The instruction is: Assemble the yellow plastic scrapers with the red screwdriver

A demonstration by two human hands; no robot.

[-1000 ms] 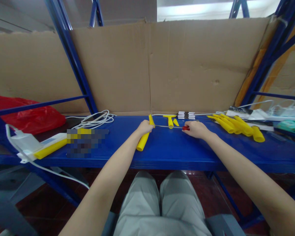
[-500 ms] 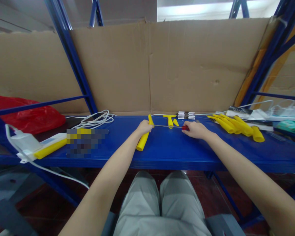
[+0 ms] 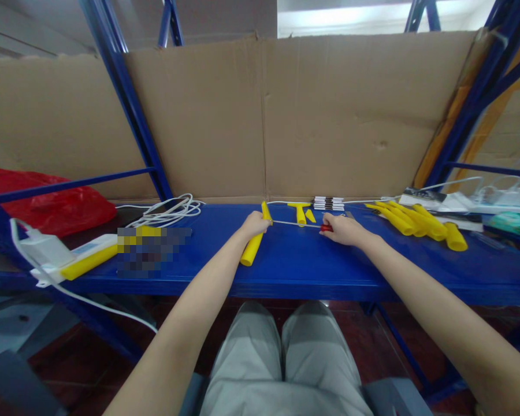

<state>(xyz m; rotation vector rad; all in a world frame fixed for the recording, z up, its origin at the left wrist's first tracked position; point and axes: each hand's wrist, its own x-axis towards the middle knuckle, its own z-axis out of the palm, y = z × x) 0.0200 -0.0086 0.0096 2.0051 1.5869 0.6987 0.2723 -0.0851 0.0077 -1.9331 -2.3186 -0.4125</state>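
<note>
My left hand [image 3: 255, 223] is closed round a yellow T-shaped piece [image 3: 252, 251], whose thick tube points toward the table's front edge. In my right hand [image 3: 343, 229] is the red handle of a screwdriver [image 3: 299, 223]. Its thin metal shaft runs left, and the tip meets the yellow piece beside my left fingers. Behind the shaft lie another yellow T-shaped piece [image 3: 300, 214] and a small yellow part [image 3: 311, 216]. A stack of white and dark strips [image 3: 328, 203] is just behind my right hand.
Several yellow tubes [image 3: 416, 221] lie on the blue table [image 3: 303, 266] at the right. At the left are a coiled white cable [image 3: 173, 212], a power strip [image 3: 91, 248] and a red bag [image 3: 47, 202]. Cardboard [image 3: 199, 121] stands along the back.
My right hand has turned slightly on the screwdriver's handle. My left hand and the yellow piece have stayed in place.
</note>
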